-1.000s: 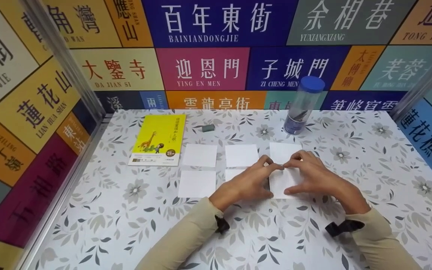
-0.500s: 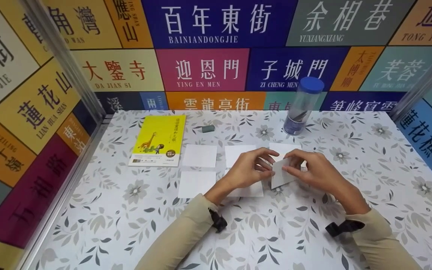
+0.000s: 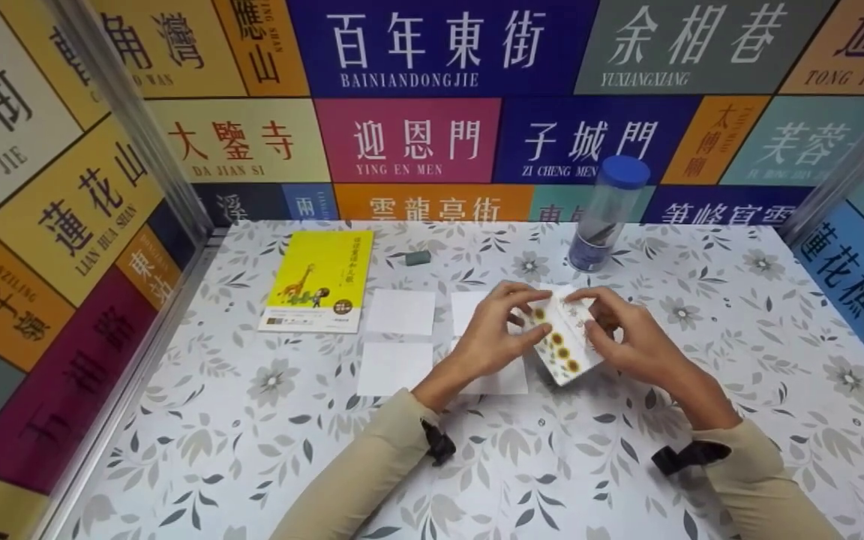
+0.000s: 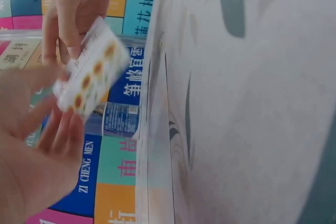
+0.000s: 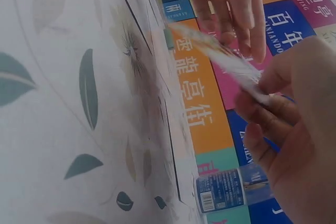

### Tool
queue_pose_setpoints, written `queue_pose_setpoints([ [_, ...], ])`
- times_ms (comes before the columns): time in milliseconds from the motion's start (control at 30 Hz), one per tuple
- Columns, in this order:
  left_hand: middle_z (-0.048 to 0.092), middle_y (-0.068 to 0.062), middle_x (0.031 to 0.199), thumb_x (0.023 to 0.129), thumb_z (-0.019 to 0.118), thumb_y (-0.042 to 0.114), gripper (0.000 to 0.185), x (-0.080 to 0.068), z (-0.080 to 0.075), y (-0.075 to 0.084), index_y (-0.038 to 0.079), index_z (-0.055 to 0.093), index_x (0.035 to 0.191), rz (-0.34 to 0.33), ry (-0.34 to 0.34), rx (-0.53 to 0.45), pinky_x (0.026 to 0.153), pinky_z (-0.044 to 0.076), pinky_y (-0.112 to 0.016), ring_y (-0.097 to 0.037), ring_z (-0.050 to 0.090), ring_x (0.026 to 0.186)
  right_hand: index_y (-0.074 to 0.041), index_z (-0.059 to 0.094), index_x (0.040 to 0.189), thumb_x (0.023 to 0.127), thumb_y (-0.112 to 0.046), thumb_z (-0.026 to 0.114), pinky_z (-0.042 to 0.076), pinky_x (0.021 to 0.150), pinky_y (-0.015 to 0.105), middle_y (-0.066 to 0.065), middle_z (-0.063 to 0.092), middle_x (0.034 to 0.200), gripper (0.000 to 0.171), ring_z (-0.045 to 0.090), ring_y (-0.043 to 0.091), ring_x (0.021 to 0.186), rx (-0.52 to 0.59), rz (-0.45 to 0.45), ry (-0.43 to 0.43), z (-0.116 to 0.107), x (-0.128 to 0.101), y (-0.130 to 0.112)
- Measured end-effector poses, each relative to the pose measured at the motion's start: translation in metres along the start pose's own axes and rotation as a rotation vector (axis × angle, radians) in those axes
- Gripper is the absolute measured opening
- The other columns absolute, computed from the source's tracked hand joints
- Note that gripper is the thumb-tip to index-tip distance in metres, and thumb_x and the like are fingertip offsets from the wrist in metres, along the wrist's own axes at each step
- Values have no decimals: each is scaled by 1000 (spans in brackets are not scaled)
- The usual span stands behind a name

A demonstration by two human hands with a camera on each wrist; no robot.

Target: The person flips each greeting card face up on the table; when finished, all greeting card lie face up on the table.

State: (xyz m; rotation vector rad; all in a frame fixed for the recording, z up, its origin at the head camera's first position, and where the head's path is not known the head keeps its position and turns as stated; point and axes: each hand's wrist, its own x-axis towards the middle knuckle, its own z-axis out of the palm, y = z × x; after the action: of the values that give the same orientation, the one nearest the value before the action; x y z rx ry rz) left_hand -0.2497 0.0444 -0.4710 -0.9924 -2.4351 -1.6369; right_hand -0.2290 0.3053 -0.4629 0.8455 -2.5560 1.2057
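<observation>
Both hands hold a white card printed with a row of sunflowers (image 3: 561, 354), raised and tilted above the table. Its right part bears a fainter pinkish print, and a pale ridge runs between the two parts. My left hand (image 3: 493, 336) has its thumb and fingertips at the card's left edge. On the opposite side, the thumb and fingers of my right hand (image 3: 636, 339) pinch the edge. In the left wrist view the sunflower card (image 4: 97, 74) spans both hands, slightly blurred. The right wrist view shows the card nearly edge-on, between the right thumb and fingers.
To the left lie blank white square cards (image 3: 394, 367) in rows, some partly behind the left hand. Farther back are a yellow book (image 3: 319, 281), a small dark green cylinder (image 3: 418, 258) and a clear blue-capped bottle (image 3: 598, 225). Printed walls enclose the table.
Both hands have lifted the card off the table and turned it from its blank side to its sunflower side. The left hand has drawn slightly back from its first position.
</observation>
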Motion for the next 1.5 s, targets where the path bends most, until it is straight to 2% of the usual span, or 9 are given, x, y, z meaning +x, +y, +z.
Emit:
queue_pose_setpoints([
  [133, 66, -10, 138, 98, 79, 10, 57, 0, -1, -1, 13, 63, 152, -27, 18, 29, 92, 63, -27, -17, 69, 109, -15, 53, 155, 104, 5, 58, 48, 64, 26, 0, 57, 79, 56, 54, 8, 62, 49, 35, -58, 1, -2, -1],
  [300, 73, -13, 119, 98, 77, 1, 64, -1, 0, -2, 16, 57, 156, -76, -127, -110, 85, 65, -22, -14, 79, 96, -24, 68, 140, 110, -9, 59, 55, 86, 27, -3, 71, 100, 35, 67, 6, 87, -25, 97, -109, 0, -5, 3],
  [400, 73, -10, 110, 97, 79, 3, 56, -3, 2, -1, 16, 64, 150, -118, -155, -81, 79, 64, -19, -11, 80, 89, -24, 74, 132, 108, -18, 68, 57, 93, 27, -5, 78, 116, 26, 70, 9, 104, -75, 117, -102, -3, -5, 7],
  [500, 75, -8, 104, 96, 80, 5, 47, -4, 3, 0, 13, 69, 142, -153, -157, -36, 73, 62, -17, -11, 81, 86, -21, 76, 127, 100, -26, 80, 58, 85, 29, -3, 79, 118, 28, 69, 13, 102, -108, 142, -124, -5, -5, 12],
  [733, 74, -16, 119, 91, 84, 1, 60, -6, 1, 0, 4, 64, 147, -97, -278, 159, 82, 59, -14, -20, 79, 96, -20, 72, 121, 89, -34, 91, 57, 77, 30, -2, 76, 96, 40, 68, 13, 86, -102, 224, -253, -6, -6, 27],
  [900, 67, -13, 138, 89, 87, 13, 57, -9, 0, 2, 9, 70, 143, -56, -392, 380, 104, 53, -25, -25, 64, 124, -15, 77, 116, 87, -30, 92, 59, 86, 33, -1, 78, 102, 36, 72, 18, 94, -114, 210, -270, -6, -7, 34],
  [1067, 61, -7, 154, 95, 83, 26, 49, -11, 1, 4, 15, 73, 142, -66, -502, 503, 119, 46, -35, -25, 55, 141, -17, 81, 119, 86, -34, 93, 52, 90, 36, 0, 75, 109, 38, 66, 21, 101, -155, 223, -261, -6, -10, 36],
  [1200, 64, -5, 153, 96, 80, 30, 45, -12, 1, 4, 17, 75, 139, -45, -507, 547, 114, 49, -38, -25, 58, 136, -18, 81, 122, 88, -35, 91, 48, 91, 36, 1, 74, 114, 40, 64, 22, 105, -168, 216, -258, -6, -11, 37],
  [1500, 66, -4, 150, 99, 78, 31, 46, -11, -3, 0, 18, 73, 142, -44, -481, 497, 117, 47, -39, -25, 57, 136, -18, 80, 124, 91, -34, 89, 49, 97, 40, 2, 74, 118, 38, 65, 24, 111, -185, 206, -274, -8, -12, 38],
])
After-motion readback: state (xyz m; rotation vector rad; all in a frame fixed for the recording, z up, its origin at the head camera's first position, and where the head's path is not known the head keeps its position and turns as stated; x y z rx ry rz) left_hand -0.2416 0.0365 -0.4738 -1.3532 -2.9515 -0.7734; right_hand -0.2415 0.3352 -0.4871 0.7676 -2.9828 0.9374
